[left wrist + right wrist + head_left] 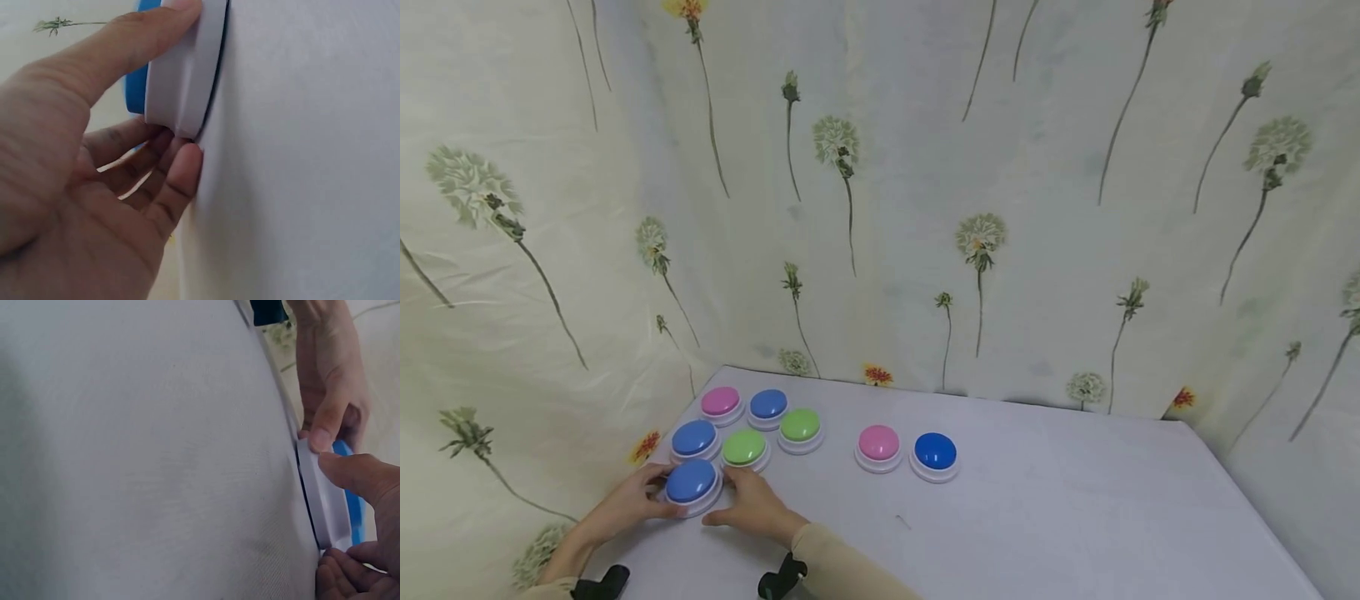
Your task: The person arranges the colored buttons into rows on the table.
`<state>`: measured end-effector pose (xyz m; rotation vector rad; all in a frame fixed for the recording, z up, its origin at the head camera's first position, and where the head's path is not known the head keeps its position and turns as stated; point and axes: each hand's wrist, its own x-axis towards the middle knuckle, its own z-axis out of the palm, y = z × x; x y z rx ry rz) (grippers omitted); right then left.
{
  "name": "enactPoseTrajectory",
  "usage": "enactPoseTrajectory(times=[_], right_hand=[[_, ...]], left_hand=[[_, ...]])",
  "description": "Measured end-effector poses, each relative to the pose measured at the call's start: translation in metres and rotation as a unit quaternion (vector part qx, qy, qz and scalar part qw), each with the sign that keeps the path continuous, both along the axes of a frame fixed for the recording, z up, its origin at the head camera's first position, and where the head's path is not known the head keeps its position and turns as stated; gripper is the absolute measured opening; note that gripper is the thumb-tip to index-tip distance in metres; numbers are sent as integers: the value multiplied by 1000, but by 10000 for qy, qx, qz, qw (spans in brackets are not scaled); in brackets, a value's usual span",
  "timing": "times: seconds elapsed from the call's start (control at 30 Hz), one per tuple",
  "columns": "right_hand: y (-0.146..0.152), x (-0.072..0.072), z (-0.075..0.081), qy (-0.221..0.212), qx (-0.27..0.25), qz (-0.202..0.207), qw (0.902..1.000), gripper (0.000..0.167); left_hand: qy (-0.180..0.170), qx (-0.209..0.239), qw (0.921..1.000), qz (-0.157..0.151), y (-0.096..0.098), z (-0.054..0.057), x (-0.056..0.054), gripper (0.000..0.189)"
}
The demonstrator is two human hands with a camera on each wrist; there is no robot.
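A push button with a blue dome (691, 482) and white round base lies on the table at the front of the left-hand group. My left hand (638, 498) grips its left side, thumb along the near edge of the base and fingers curled behind. From the right, my right hand (756, 505) holds the same base between thumb and fingers. In the left wrist view the left thumb lies across the white base (178, 81). Both thumbs sit close together on the button's base (322, 494) in the right wrist view.
Behind it stand green (745, 447), blue (693, 437), pink (720, 402), another blue (768, 405) and another green button (801, 426). Farther right are a pink (879, 444) and a dark blue button (936, 452). Flowered cloth (895, 208) hangs around the white table (1075, 517).
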<state>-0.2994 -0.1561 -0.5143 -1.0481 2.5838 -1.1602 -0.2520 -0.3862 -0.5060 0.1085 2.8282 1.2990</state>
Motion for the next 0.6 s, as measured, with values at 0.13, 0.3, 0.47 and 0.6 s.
enactPoseTrajectory(times=[0.13, 0.3, 0.47, 0.6], right_hand=[[1, -1, 1, 77, 38, 29, 10000, 70], [0, -1, 0, 350, 296, -57, 9989, 74], [0, 0, -2, 595, 487, -150, 9969, 75], [1, 0, -5, 503, 366, -122, 9980, 73]], left_hand=[[122, -49, 9999, 55, 0, -3, -1, 71], [256, -82, 9996, -91, -1, -2, -1, 69], [174, 23, 9992, -356, -1, -2, -1, 69], [166, 47, 9984, -546, -2, -1, 1, 69]])
